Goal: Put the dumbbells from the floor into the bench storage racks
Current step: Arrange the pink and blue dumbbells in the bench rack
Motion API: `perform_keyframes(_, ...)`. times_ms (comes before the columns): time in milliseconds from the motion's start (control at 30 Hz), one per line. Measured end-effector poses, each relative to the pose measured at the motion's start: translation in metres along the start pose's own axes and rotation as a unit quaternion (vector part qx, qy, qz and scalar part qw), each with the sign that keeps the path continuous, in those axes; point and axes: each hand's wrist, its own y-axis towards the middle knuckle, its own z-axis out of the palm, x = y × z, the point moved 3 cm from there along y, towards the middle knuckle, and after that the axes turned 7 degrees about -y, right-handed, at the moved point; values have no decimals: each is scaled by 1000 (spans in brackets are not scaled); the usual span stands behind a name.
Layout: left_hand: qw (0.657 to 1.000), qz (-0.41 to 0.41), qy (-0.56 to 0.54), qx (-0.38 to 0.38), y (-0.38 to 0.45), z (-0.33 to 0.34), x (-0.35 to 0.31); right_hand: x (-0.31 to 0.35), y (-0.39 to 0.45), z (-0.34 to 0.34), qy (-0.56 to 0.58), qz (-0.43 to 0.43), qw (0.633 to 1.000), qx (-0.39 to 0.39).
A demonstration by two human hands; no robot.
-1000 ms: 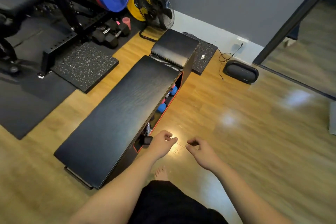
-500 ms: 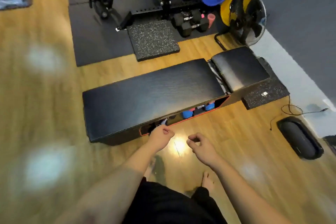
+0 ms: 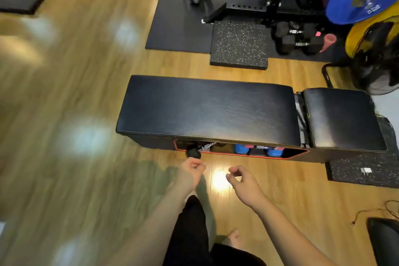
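A wooden floor (image 3: 86, 84) carries a long black table (image 3: 207, 110) with a padded top, its separate square seat pad (image 3: 343, 119) at the right end. Along the table's near side an orange-rimmed storage rack (image 3: 241, 151) stands open, with blue dumbbells (image 3: 274, 151) inside and a black dumbbell (image 3: 193, 151) poking out at its left end. Behind the table, dark mats (image 3: 179, 24) lie on the floor; a speckled rubber pad (image 3: 239, 45) rests on their edge, and black hex dumbbells (image 3: 295, 38) sit just to its right. Another speckled pad (image 3: 362, 170) lies under the table's right end.
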Motion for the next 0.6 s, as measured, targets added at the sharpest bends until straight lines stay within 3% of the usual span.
perform_keyframes(133, 999, -30, -16, -31, 57, -7, 25, -31, 50, 19, -18, 38, 999, 0)
perform_keyframes(300, 999, -23, 38, 13, 157, 8, 66, -71, 137, 53, -39, 66, 997, -2)
perform_keyframes(467, 986, -17, 163, 16, 276, 15, 154, -129, 252, 101, -75, 43, 996, -3)
perform_keyframes(600, 938, 37, 343, 16, 364, 28, 225, -180, 340, 138, -124, -24, 992, -16)
